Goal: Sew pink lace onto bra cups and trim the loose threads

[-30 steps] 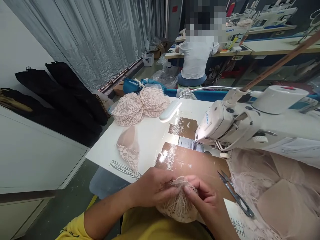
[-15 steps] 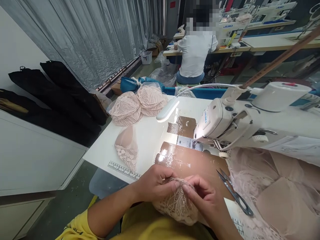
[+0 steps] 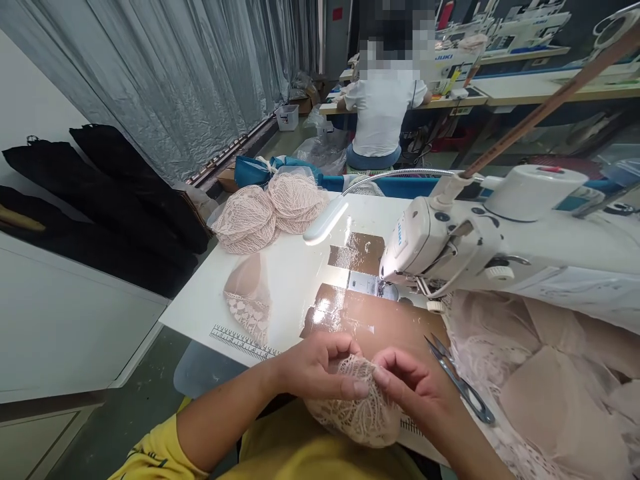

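Observation:
Both my hands grip one beige lace cup piece point(image 3: 357, 407) at the near edge of the white sewing table point(image 3: 300, 267). My left hand point(image 3: 320, 363) is closed on its left top edge, thumb and fingers pinching the lace. On the right side of the same piece, my right hand point(image 3: 415, 387) pinches it with curled fingers. A white sewing machine point(image 3: 480, 247) stands just behind and to the right. Thread snips point(image 3: 457, 383) lie on the table beside my right hand.
A stack of pink lace cups point(image 3: 270, 210) sits at the table's far left; a single cup piece point(image 3: 250, 297) lies near a printed ruler point(image 3: 240, 340). Beige fabric pieces point(image 3: 540, 380) pile at right. A lamp point(image 3: 327, 223) shines on the brown plate. Another person point(image 3: 383, 117) sits ahead.
My hands have shifted slightly on the lace piece, turning it so more of it shows between my fingers. The view has drifted a little to the right.

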Action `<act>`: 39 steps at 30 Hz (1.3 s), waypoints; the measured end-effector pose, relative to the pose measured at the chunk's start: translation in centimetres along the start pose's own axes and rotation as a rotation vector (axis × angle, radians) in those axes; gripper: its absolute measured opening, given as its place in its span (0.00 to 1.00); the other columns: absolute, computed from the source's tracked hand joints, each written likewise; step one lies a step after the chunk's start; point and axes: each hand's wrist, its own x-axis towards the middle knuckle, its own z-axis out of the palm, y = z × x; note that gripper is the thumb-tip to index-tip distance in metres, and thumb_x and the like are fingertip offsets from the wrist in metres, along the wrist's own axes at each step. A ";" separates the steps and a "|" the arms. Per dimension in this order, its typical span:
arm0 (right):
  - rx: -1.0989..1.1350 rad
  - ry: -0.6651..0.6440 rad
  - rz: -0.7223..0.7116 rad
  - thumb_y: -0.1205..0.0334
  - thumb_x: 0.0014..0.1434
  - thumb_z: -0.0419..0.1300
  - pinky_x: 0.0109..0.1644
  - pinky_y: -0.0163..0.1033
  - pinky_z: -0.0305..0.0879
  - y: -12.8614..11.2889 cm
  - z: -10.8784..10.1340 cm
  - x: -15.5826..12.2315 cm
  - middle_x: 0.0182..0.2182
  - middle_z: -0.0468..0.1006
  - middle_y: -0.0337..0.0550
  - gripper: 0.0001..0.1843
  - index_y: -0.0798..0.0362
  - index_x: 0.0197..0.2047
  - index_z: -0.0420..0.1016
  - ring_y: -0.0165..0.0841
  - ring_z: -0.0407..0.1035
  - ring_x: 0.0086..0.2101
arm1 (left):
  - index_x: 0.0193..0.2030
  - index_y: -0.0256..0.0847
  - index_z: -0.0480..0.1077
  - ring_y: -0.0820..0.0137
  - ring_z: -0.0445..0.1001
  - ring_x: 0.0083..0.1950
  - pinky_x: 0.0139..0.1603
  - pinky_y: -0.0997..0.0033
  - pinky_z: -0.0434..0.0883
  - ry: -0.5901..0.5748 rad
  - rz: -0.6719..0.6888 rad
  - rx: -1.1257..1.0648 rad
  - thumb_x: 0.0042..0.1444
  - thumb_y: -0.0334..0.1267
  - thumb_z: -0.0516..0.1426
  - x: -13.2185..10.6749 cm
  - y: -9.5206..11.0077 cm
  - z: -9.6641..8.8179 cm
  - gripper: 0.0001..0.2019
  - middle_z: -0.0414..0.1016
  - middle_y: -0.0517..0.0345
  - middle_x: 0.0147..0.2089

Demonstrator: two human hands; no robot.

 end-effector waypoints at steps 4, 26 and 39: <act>0.094 0.035 0.015 0.44 0.53 0.60 0.25 0.33 0.51 -0.3 0.2 -0.2 0.20 0.61 0.34 0.19 0.53 0.25 0.68 0.27 0.55 0.23 | 0.35 0.32 0.70 0.77 0.63 0.29 0.32 0.77 0.62 -0.013 -0.050 -0.174 0.52 0.43 0.64 0.7 -0.9 0.3 0.14 0.67 0.60 0.29; -0.532 0.300 -0.113 0.54 0.60 0.51 0.37 0.41 0.68 -0.6 -4.4 2.6 0.36 0.80 0.42 0.14 0.46 0.41 0.77 0.38 0.73 0.36 | 0.26 0.37 0.66 0.63 0.65 0.29 0.33 0.62 0.64 0.275 0.213 1.482 0.54 0.28 0.49 10.1 -1.8 0.4 0.09 0.66 0.51 0.25; -1.254 0.313 -0.300 0.77 0.58 0.45 0.35 0.39 0.67 3.5 -3.4 4.6 0.41 0.76 0.48 0.22 0.53 0.43 0.77 0.37 0.70 0.35 | 0.47 0.35 0.71 0.66 0.72 0.41 0.41 0.66 0.70 0.134 0.332 1.266 0.63 0.32 0.48 8.0 -0.4 -1.2 0.12 0.75 0.48 0.44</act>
